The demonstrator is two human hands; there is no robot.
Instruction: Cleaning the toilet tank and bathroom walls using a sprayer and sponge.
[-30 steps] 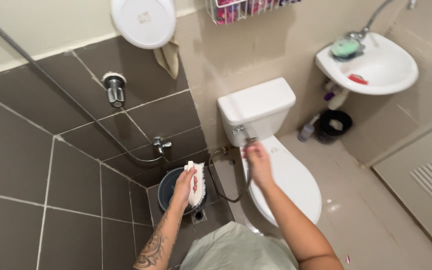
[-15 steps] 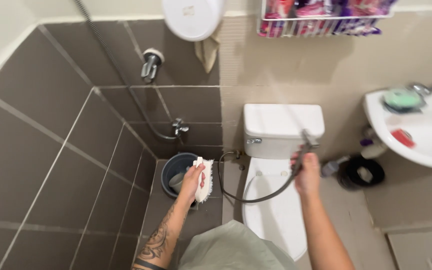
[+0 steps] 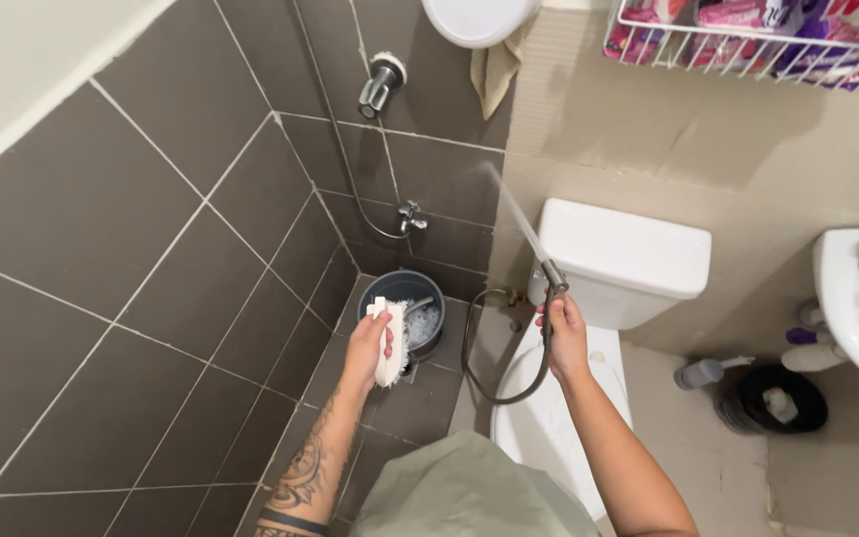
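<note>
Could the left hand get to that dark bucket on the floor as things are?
Probably yes. The left hand hovers right over the bucket with nothing between, but it is already closed around a white scrub brush, so it could not grasp much.

Dark grey wall tiles (image 3: pixel 151 229) meet a beige wall (image 3: pixel 668 139) at the corner. A white toilet (image 3: pixel 628 259) stands against the beige wall, a sink (image 3: pixel 842 298) beside it, a wire rack (image 3: pixel 748 45) above.

At frame centre I see my left hand (image 3: pixel 368 343) gripping a white scrub brush (image 3: pixel 390 341) just over a dark bucket (image 3: pixel 405 310) on the floor. My right hand (image 3: pixel 565 333) holds a hose sprayer (image 3: pixel 553 275), its stream angling up-left toward the brown tiled wall (image 3: pixel 151 199). The white toilet (image 3: pixel 589 298) sits right of centre, a sink (image 3: pixel 852 298) at the right edge.
</note>
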